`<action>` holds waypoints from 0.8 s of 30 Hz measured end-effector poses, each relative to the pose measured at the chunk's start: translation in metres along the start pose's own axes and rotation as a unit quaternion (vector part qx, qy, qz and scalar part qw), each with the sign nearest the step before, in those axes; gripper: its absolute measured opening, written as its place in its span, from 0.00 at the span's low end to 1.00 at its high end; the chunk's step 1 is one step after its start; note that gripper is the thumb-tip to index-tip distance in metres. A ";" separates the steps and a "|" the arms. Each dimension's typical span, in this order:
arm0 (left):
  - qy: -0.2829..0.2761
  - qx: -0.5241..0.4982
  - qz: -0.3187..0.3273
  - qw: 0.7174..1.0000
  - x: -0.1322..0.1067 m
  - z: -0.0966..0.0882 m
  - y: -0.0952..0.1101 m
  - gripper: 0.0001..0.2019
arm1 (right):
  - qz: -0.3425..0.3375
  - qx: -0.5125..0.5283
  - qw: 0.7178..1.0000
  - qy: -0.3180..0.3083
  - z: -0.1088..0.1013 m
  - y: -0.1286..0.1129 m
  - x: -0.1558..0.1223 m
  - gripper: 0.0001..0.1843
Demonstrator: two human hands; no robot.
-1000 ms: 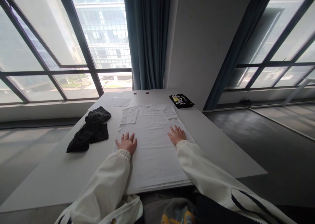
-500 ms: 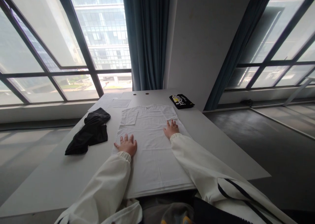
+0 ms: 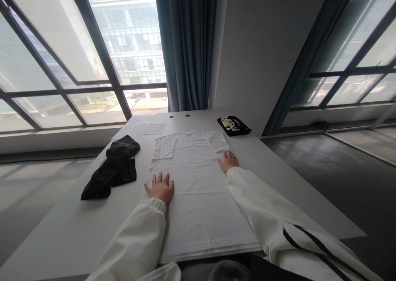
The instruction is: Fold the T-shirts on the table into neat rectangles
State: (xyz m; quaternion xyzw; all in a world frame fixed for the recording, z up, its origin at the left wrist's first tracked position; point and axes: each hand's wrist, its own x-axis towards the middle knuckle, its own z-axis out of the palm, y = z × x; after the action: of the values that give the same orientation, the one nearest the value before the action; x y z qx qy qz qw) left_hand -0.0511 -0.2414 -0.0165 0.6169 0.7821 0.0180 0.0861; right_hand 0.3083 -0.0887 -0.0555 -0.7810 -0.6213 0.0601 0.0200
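A white T-shirt (image 3: pixel 193 178) lies spread flat along the white table (image 3: pixel 77 227), its sleeves folded in at the far end. My left hand (image 3: pixel 160 187) rests palm down on the shirt's left edge, fingers spread. Farther up the right edge, just below the folded sleeve, my right hand (image 3: pixel 228 162) presses flat with its fingers stretched out. Neither hand holds anything. Both arms are in white sleeves.
A crumpled black garment (image 3: pixel 113 165) lies left of the shirt. A folded black item with a yellow and white print (image 3: pixel 233 125) sits at the far right corner. Sheets of paper (image 3: pixel 151 128) lie at the far end. Windows and a blue curtain stand behind the table.
My right hand has slid away from me along the shirt's right edge towards the sleeve. My left hand has stayed at about the same spot. The camera has shifted slightly.
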 end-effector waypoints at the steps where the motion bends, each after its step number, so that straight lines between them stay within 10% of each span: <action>1: -0.002 0.001 -0.001 1.000 -0.001 -0.001 0.000 0.32 | 0.001 -0.002 1.000 -0.004 0.000 0.001 0.000 0.46; 15: -0.017 -0.002 -0.009 1.000 -0.001 -0.002 0.003 0.32 | 0.003 -0.016 0.999 0.041 -0.018 0.018 0.000 0.38; 24: -0.001 0.001 -0.014 1.000 0.000 0.004 0.003 0.32 | -0.117 -0.030 0.987 0.104 -0.026 -0.010 0.029 0.36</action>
State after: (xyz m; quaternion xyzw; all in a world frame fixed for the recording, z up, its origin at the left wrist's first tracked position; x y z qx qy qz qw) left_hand -0.0479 -0.2415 -0.0196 0.6059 0.7906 0.0153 0.0868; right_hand 0.3079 -0.0568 -0.0304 -0.7051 -0.7045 -0.0429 0.0682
